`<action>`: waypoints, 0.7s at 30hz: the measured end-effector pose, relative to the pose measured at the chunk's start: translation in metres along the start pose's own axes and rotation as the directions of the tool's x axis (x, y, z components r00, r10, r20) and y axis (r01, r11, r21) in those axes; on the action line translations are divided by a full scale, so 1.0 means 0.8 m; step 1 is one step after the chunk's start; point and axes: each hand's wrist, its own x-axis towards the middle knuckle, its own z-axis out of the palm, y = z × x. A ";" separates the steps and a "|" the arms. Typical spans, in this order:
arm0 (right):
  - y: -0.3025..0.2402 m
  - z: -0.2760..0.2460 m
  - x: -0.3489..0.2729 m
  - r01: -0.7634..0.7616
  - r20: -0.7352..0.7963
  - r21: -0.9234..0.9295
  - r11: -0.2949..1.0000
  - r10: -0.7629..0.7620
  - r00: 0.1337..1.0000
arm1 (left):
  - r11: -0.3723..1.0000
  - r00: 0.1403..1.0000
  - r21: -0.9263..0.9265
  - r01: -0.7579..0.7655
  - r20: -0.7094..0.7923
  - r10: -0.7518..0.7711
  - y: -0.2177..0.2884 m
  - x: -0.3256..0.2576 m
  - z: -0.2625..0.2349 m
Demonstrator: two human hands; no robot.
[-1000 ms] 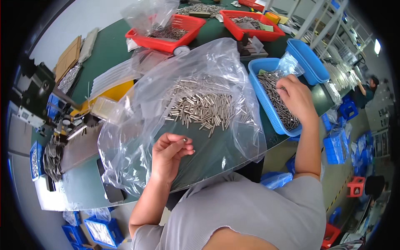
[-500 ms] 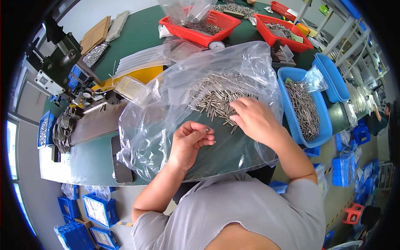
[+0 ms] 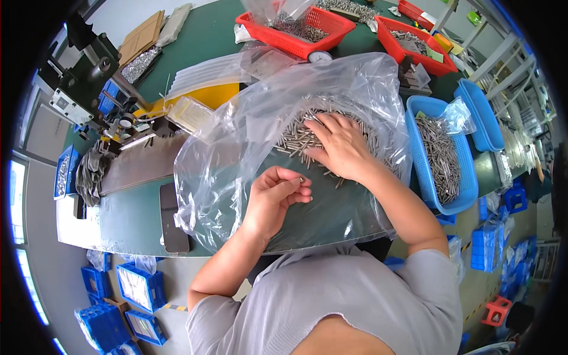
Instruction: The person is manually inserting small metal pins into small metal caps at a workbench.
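A heap of small metal pins [image 3: 296,137] lies on a large clear plastic bag [image 3: 207,171] spread over the green table. My right hand [image 3: 342,145] rests palm down on the heap, its fingers spread over the pins and nothing visibly gripped. Nearer to me and to the left, my left hand [image 3: 278,195] is closed in a pinch, thumb against forefinger. A small metal pin [image 3: 301,180] shows its end at those fingertips; the rest of it is hidden in the fingers.
On the right stands a blue basket [image 3: 421,171] of similar pins, beside another blue basket [image 3: 491,139]. Red baskets [image 3: 331,41] of metal parts sit at the back. A bench fixture [image 3: 97,71] rises at left; a dark phone-like slab [image 3: 173,219] lies near the front edge.
My right hand has moved left and farther in over the heap, and its fingers have spread. My left hand keeps its pinch, almost in place. The view has shifted slightly.
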 end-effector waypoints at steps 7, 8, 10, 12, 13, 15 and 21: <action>-0.021 -0.012 -0.038 0.140 0.016 0.112 0.984 -0.142 0.990 | 0.999 0.999 -0.029 -0.033 0.006 0.034 -0.001 0.004 -0.004; -0.022 -0.015 -0.041 0.152 0.052 0.114 0.982 -0.159 0.986 | 0.999 1.000 -0.028 -0.022 -0.003 0.022 -0.001 0.005 -0.004; -0.024 -0.021 -0.051 0.154 0.110 0.127 0.980 -0.168 0.980 | 0.999 0.999 -0.033 -0.043 -0.025 0.042 -0.003 0.007 -0.006; -0.018 -0.024 -0.057 0.154 0.130 0.162 0.975 -0.176 0.976 | 0.999 0.999 -0.021 -0.036 -0.036 0.035 -0.004 0.009 -0.007; -0.016 -0.026 -0.059 0.155 0.114 0.175 0.972 -0.176 0.978 | 0.999 0.999 -0.015 -0.036 -0.041 0.035 -0.004 0.009 -0.007; -0.005 -0.027 -0.063 0.174 0.113 0.204 0.963 -0.200 0.973 | 1.000 0.998 0.000 -0.028 -0.048 0.028 -0.005 0.010 -0.007; 0.015 -0.022 -0.061 0.190 -0.031 0.367 0.911 -0.192 0.981 | 1.000 0.998 0.020 -0.008 -0.055 0.009 -0.003 0.008 -0.002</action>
